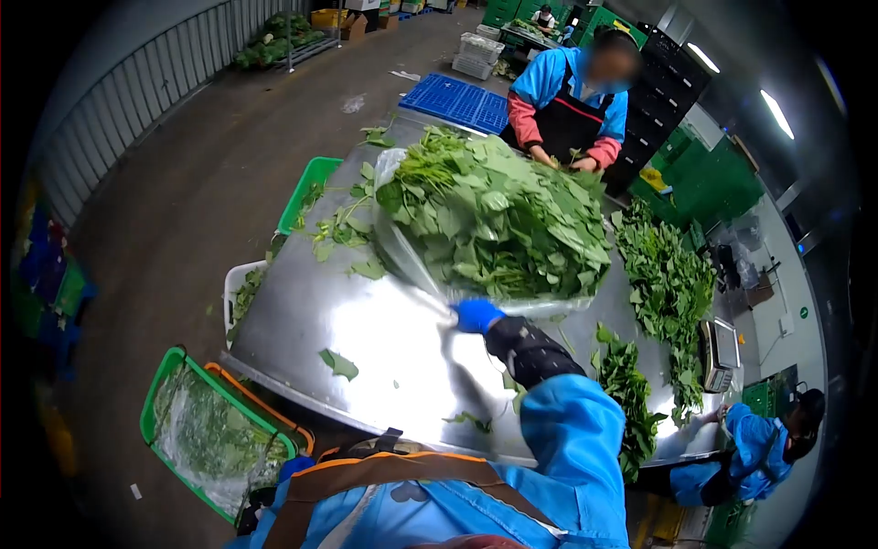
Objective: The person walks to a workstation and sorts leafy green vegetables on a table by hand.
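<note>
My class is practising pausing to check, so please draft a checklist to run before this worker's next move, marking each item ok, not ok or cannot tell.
1. Right hand on the plastic bag: ok, gripping its near edge.
2. Left hand ready: cannot tell, mostly hidden beside the green crate.
3. Leafy greens fully covered: not ok, many leaves exposed.
4. Metal tabletop free of loose leaves: not ok.
5. Opposite co-worker's hands away from the greens: not ok, at the far side.
6. Scale reading: cannot tell, too small.

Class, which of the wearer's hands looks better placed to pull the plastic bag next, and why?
Probably the right hand: it is at the edge of the plastic bag, while the left hand is back off the table.
</note>
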Demonstrator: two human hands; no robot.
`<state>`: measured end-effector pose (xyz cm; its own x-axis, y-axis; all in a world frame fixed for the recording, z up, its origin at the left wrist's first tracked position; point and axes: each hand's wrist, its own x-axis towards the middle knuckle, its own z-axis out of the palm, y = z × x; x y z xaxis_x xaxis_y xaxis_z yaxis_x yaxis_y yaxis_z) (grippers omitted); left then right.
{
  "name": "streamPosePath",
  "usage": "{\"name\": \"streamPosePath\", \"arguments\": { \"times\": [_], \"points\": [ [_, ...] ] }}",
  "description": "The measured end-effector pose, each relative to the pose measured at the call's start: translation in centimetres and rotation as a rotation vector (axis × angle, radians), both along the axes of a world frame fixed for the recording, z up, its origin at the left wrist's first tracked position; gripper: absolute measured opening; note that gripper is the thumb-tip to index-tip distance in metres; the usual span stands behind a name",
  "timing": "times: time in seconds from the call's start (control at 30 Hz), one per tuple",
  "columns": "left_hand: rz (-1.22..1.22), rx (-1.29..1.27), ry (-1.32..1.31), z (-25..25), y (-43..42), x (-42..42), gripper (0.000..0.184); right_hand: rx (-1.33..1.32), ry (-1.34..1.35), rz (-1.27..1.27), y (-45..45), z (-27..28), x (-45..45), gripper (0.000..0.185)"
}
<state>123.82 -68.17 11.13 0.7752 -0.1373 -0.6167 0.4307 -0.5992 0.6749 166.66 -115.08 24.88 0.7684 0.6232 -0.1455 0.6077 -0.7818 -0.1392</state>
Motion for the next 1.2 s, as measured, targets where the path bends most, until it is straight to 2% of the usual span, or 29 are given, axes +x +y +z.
{"name": "streamPosePath", "arguments": {
  "times": [0.07,0.1,0.13,0.17,0.23,0.27,0.3,0.33,0.4,0.47,0.53,0.57,0.7,0.8,0.83,0.87,0.93,0.97,1.07,1.13,1.2],
  "points": [
    [-0.142,-0.061,-0.092,1.0,0.1,5.9,0.021,-0.066,0.071,-0.065,3.2,9.7,-2.2,0.043],
    [-0.219,-0.104,-0.151,2.2,0.2,9.5,0.021,-0.099,-0.019,-0.154,3.7,11.5,-0.9,0.044],
    [-0.28,-0.169,-0.199,3.7,0.0,13.0,0.021,-0.101,-0.039,-0.162,5.0,15.8,0.6,0.04],
    [-0.258,-0.276,-0.139,7.1,-0.7,16.6,0.021,0.156,-0.132,-0.121,5.5,19.3,2.1,0.029],
    [-0.17,-0.542,0.047,15.3,-2.5,23.1,0.021,0.393,-0.098,-0.181,7.1,24.6,6.0,0.037],
    [-0.182,-0.639,0.08,18.8,-3.7,25.9,0.021,0.475,-0.184,-0.158,7.5,25.6,9.0,0.038],
    [-0.347,-0.71,-0.151,19.7,-4.4,28.6,0.023,0.428,-0.144,-0.215,8.7,27.8,11.2,0.041],
    [-0.479,-0.782,-0.395,20.6,-5.1,31.3,0.027,0.348,-0.273,-0.218,8.6,27.8,14.5,0.043],
    [-0.213,-1.197,0.095,24.4,-8.6,36.5,0.029,0.222,-0.419,-0.169,8.2,26.8,20.5,0.047],
    [-0.271,-1.282,-0.117,24.7,-12.4,41.7,0.035,0.053,-0.437,-0.273,8.2,25.3,24.3,0.054],
    [-0.07,-1.627,0.168,25.4,-15.9,46.7,0.041,-0.034,-0.524,-0.25,6.6,22.4,27.4,0.056],
    [0.014,-1.647,0.202,25.5,-17.4,49.0,0.045,-0.077,-0.566,-0.236,6.1,21.6,28.4,0.058],
    [0.379,-1.685,0.328,23.8,-21.6,55.5,0.046,-0.226,-0.167,-0.372,6.7,21.0,27.1,0.057],
    [0.411,-1.58,0.311,25.8,-21.5,56.2,0.041,-0.129,-0.258,-0.39,8.1,21.2,23.6,0.054],
    [0.447,-1.547,0.321,24.9,-22.2,56.4,0.037,-0.049,-0.29,-0.338,8.5,21.3,22.3,0.054],
    [0.428,-1.595,0.254,24.1,-22.9,56.4,0.036,-0.049,-0.4,-0.28,9.0,21.1,20.6,0.05],
    [0.384,-1.693,0.103,23.2,-23.8,56.4,0.034,0.005,-0.435,-0.287,10.4,20.4,17.3,0.044],
    [0.483,-1.603,0.096,25.1,-22.9,55.5,0.031,0.025,-0.467,-0.27,11.2,19.9,15.5,0.042],
    [0.392,-1.668,0.252,21.0,-23.4,55.9,0.024,0.086,-0.437,-0.326,13.6,18.4,11.0,0.038],
    [0.479,-1.535,0.275,21.4,-22.1,54.4,0.023,0.179,-0.397,-0.331,15.3,17.8,8.0,0.035],
    [0.486,-1.51,0.345,25.3,-19.2,52.1,0.023,0.213,-0.331,-0.379,16.5,16.9,6.1,0.037]
  ]
}}
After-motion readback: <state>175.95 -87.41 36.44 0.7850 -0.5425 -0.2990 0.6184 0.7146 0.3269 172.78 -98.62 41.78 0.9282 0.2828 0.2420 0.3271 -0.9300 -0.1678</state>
